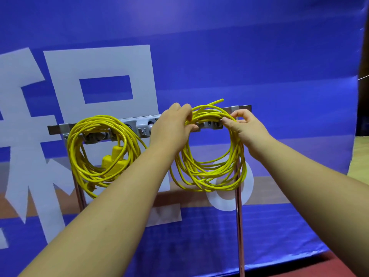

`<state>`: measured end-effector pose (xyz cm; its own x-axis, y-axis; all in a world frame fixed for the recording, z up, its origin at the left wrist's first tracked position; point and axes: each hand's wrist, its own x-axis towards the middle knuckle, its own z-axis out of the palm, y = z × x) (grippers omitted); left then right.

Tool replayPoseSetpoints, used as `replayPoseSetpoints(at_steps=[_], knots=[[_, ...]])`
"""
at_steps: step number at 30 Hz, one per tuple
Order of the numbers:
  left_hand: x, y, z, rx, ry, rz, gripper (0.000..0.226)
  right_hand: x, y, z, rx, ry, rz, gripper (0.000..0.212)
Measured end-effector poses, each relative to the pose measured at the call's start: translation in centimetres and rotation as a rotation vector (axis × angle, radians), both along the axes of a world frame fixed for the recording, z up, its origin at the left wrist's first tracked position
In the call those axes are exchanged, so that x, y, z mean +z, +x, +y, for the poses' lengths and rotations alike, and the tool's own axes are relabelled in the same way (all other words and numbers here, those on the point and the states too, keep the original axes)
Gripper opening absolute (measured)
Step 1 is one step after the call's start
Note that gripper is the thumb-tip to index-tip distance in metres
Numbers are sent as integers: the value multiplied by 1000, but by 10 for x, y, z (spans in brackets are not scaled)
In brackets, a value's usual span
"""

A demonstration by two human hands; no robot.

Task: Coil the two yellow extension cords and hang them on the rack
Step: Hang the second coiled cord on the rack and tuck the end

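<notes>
Head view: held cord (pixel 238 156) forms loose, thin yellow loops; hung cord (pixel 72 154) likewise.

Head view, one wide-angle camera, worn on your head. It faced forward and slightly downward, square to the rack (pixel 56 129) and the blue banner (pixel 259 56) behind it. Range was close: your forearms entered from the bottom edge, and your left hand (pixel 171 126) and right hand (pixel 247 128), gripping the yellow cord (pixel 239 154), sat at mid-frame by the rack.
</notes>
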<state>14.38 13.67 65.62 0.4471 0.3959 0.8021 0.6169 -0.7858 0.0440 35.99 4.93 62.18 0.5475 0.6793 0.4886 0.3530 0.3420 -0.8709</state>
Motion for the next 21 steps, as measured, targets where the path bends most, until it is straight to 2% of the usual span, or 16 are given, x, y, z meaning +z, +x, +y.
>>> replayPoseSetpoints(at_steps=[4,7,12,17,21], knots=[[-2,5,-1,32,48,-23,27,2,-6,-3,-27,16,57,18],[-9,4,-1,32,129,-32,22,1,-7,-6,-67,25,5,20],[-10,-2,-5,13,141,-17,15,-4,-7,-5,-296,20,-261,26],[-20,-3,-16,97,115,-3,16,-13,-17,-10,-554,-76,-725,25],[-27,-4,-21,141,131,-30,23,-16,-25,-16,-609,-103,-827,24]])
